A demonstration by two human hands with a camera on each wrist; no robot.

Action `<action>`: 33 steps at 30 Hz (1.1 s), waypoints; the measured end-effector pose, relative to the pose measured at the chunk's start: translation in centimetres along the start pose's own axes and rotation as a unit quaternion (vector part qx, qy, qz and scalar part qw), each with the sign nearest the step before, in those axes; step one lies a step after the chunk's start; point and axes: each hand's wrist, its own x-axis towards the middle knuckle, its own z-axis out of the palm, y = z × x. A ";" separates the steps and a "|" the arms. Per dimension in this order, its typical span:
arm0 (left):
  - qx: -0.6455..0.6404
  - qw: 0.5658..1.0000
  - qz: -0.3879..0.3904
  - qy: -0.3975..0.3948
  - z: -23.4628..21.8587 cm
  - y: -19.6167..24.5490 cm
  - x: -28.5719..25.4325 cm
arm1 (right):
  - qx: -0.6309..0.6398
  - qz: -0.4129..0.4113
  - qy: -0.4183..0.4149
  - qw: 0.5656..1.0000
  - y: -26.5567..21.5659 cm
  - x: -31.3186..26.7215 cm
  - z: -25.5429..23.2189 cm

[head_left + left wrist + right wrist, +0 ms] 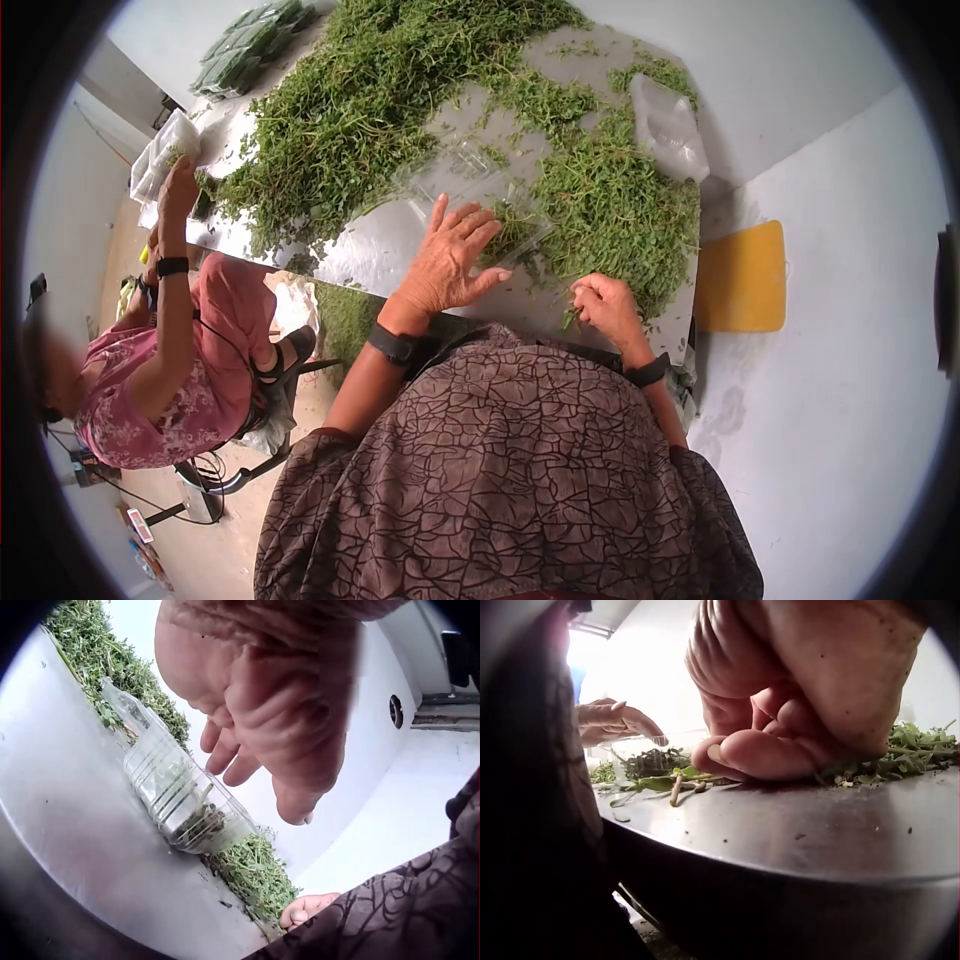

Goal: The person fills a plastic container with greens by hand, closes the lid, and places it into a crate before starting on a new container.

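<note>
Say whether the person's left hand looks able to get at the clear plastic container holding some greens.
Yes, most likely: the left hand is empty and open, close to the clear plastic container, and nothing visible stands between its fingers and the near rim.

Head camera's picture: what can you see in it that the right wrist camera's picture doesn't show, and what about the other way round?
Only the head view: a person in pink clothes, a flat yellow panel and a stack of clear packs filled with green.

Only the right wrist view: the palm side of the right hand, close up, its fingers curled.

Both: the left hand, the clear plastic box, the green leafy stems and the shiny grey metal table.
</note>
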 end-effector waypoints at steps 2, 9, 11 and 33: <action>0.013 1.000 0.007 -0.005 0.4 0.1 0.0 | 0.007 0.006 0.001 1.000 0.1 0.1 0.1; 0.043 0.992 0.041 -0.114 2.7 0.3 2.0 | 0.046 0.021 -0.004 0.999 -0.1 0.2 0.0; 0.016 0.986 0.012 -0.164 2.0 0.5 2.4 | 0.053 0.025 -0.004 0.998 -0.1 0.2 -0.1; 0.017 0.998 0.006 -0.061 -0.6 -0.1 -1.9 | 0.058 0.031 -0.011 0.998 -0.2 0.2 -0.3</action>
